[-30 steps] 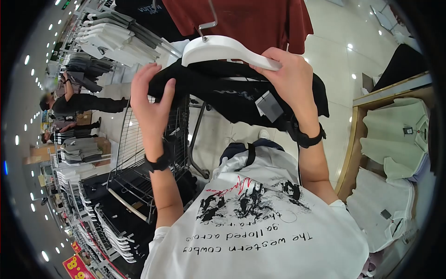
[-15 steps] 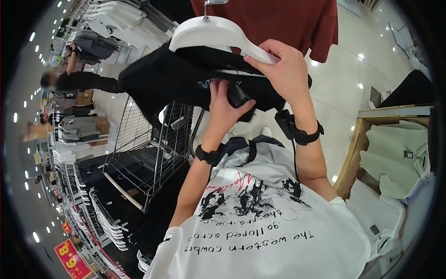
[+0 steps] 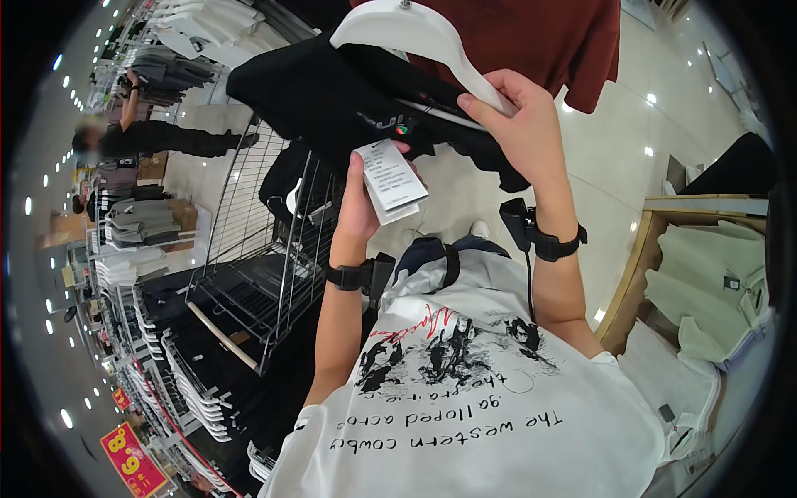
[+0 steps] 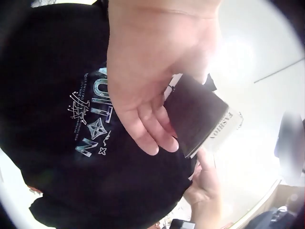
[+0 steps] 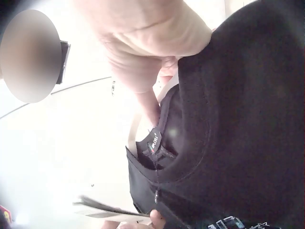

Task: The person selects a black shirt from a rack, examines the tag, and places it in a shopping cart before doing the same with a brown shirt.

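While the left hand pinches the tag and the right hand grips the white hanger, a hard tug could tear the tag off the black shirt.

On your left a wire cart, a dark-clothed person, a red price sign, ahead a maroon shirt, on your right a pale green shirt, a white shirt

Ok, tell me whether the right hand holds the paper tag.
No, the left hand holds the tag; the right hand grips the hanger.
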Tool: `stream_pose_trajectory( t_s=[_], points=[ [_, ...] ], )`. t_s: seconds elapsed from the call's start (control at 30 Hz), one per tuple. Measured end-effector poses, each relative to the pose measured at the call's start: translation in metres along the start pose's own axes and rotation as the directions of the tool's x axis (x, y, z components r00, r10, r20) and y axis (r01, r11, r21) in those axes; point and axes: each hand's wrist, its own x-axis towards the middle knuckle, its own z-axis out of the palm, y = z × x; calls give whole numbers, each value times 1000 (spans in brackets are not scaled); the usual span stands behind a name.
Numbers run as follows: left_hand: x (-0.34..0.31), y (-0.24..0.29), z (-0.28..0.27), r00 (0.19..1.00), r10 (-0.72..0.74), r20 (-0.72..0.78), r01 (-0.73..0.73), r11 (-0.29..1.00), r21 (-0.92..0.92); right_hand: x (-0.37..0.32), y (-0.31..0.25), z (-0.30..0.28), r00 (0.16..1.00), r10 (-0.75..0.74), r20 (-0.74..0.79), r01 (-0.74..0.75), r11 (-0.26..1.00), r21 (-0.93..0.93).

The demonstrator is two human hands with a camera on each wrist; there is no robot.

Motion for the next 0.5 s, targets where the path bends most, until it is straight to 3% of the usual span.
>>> stream_pose_trajectory(
  t_s=[0.07,0.33,0.5],
  points=[
    [3,7,0,977,-1,211,16,997,-73,-1,3,2,1000,-3,-16,3,1000,-30],
    [-4,9,24,984,-114,138,112,994,21,-9,-1,-6,999,31,-7,-31,998,-47],
    [-5,6,29,980,-103,170,101,995,19,-15,3,-12,999,47,0,-47,999,-26]
  ],
)
